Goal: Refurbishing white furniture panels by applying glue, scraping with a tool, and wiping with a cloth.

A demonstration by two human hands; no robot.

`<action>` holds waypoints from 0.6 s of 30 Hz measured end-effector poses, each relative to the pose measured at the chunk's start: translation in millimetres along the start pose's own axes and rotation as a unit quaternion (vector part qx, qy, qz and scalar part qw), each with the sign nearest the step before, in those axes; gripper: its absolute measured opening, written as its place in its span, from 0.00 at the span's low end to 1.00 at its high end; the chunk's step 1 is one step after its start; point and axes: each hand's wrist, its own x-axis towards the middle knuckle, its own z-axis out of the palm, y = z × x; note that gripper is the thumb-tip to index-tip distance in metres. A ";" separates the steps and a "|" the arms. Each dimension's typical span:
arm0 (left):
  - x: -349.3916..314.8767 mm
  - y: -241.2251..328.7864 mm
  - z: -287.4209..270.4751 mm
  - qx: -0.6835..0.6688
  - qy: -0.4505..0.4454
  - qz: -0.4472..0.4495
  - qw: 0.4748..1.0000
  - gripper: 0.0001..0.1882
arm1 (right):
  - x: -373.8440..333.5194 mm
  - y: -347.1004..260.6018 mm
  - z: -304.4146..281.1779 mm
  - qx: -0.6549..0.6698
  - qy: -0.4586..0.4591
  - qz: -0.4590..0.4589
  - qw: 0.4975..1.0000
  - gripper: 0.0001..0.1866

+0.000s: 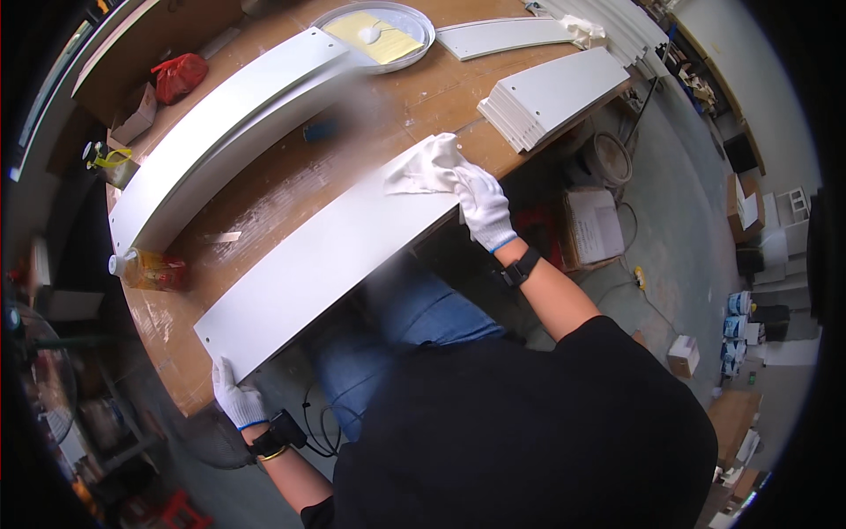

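Note:
A long white panel lies slantwise along the near edge of the brown table, with a small hole by its left end. My left hand, in a white knit glove, grips the panel's near left corner. Over at the right end, my gloved right hand holds a crumpled white cloth pressed on the panel's surface. The fingertips of that hand are partly hidden by the cloth. A blurred patch covers part of the table beyond the panel.
Beyond stand stacked white panels, a bottle with a white cap and a red bag. A round tray holds a yellow sheet. More panels are piled at the right. Below sit a bucket and a cardboard box.

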 end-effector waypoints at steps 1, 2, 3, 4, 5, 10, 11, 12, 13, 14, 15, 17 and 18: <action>-1.7 -0.2 0.1 -0.004 0.012 0.000 1.000 0.19 | -8.7 -0.1 -6.4 -0.004 0.000 0.004 1.000 0.15; -2.3 -1.0 1.6 -0.004 0.011 -0.001 1.000 0.19 | -17.5 2.1 -20.0 -0.002 -0.016 -0.009 1.000 0.16; -3.0 -0.7 3.5 0.010 0.013 -0.002 1.000 0.20 | -24.7 7.2 -34.9 -0.001 -0.033 -0.023 0.999 0.17; -3.7 1.4 3.9 0.025 0.012 -0.004 1.000 0.20 | -35.5 18.1 -47.5 0.020 -0.046 -0.028 0.998 0.20; -2.3 1.5 3.9 0.027 0.010 -0.006 1.000 0.20 | -45.0 24.5 -66.6 0.027 -0.088 -0.026 0.995 0.21; 4.9 -3.3 -7.2 0.037 0.001 0.003 0.999 0.17 | -51.2 69.5 -129.2 -0.164 -0.161 0.130 0.965 0.16; 3.6 -4.2 -4.9 0.036 0.004 0.003 0.999 0.17 | -30.3 53.7 -140.8 -0.160 -0.108 0.174 0.966 0.15; 2.3 -3.5 -2.5 0.028 0.003 0.003 1.000 0.18 | -9.4 27.9 -146.7 -0.092 -0.045 0.158 0.982 0.14; 2.5 -1.4 -2.1 0.021 0.001 0.003 1.000 0.19 | 5.9 14.5 -142.6 -0.080 0.004 0.119 0.990 0.13; 2.5 -2.0 -4.8 0.023 0.000 0.004 1.000 0.19 | 10.9 6.0 -132.3 -0.072 -0.004 0.093 0.993 0.13; 4.4 -5.3 -7.5 0.028 0.005 0.011 1.000 0.19 | 19.5 -1.6 -118.6 -0.061 -0.009 0.064 0.996 0.12; 7.5 -6.9 -6.4 0.033 0.008 0.018 0.999 0.19 | 27.7 -11.3 -76.9 0.030 -0.064 -0.035 0.997 0.14; 4.6 -6.4 -6.8 0.026 0.013 0.014 0.999 0.19 | 30.9 -26.5 -49.6 0.027 -0.138 -0.076 0.987 0.15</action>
